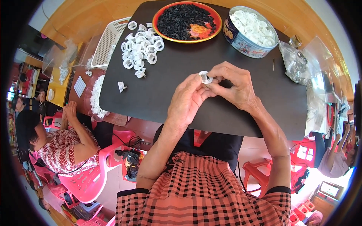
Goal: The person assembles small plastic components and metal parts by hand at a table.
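Note:
Above the dark table (241,120), my two hands meet around one small round white plastic part (205,77) with a dark slot in its middle. My left hand (184,101) pinches it from the left between thumb and fingers. From the other side, the thumb and fingers of my right hand (235,84) close on its edge. Beyond my left hand lies a loose pile of similar white parts (139,47). One single white part (121,87) rests apart from the pile, nearer the table's left edge.
At the far side stand a red round tray (218,26) of small black pieces and a round tin (241,43) full of white parts. A clear plastic bag (296,69) lies at the right. On the left are a white basket (103,49) and a seated person (68,147).

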{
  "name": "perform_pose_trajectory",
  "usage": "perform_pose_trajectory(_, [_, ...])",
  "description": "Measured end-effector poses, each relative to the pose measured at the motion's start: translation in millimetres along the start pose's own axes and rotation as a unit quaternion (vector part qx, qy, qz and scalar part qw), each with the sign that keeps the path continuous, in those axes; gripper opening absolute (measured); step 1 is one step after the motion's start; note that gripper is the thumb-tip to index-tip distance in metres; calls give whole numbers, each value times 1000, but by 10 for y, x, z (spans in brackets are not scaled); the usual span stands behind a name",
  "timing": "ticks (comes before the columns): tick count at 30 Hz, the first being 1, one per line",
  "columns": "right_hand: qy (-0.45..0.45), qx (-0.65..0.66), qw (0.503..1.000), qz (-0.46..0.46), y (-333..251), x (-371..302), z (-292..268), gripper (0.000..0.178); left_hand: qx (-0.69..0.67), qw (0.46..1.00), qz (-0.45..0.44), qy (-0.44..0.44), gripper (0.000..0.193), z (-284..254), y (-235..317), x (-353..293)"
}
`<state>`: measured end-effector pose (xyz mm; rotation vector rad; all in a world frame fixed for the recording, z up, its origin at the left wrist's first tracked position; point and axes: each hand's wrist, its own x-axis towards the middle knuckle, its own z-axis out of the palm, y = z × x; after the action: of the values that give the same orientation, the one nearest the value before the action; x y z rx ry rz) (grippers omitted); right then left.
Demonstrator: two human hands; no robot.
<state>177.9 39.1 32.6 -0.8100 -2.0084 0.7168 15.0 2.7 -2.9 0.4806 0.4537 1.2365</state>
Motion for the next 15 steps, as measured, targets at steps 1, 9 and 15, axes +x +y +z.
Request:
perform_pose_trajectory(1, [-3, 11, 1000, 4, -3, 14, 4, 19, -2, 1000, -7, -3, 28, -6, 14, -1])
perform_pose_trajectory(9, [44, -43, 998, 16, -25, 34, -83, 22, -8, 999, -20, 23, 26, 40, 264, -6])
perform_pose_trajectory(15, [43, -88, 995, 9, -97, 68, -34, 21, 63, 997, 41, 2, 25, 49, 786, 61])
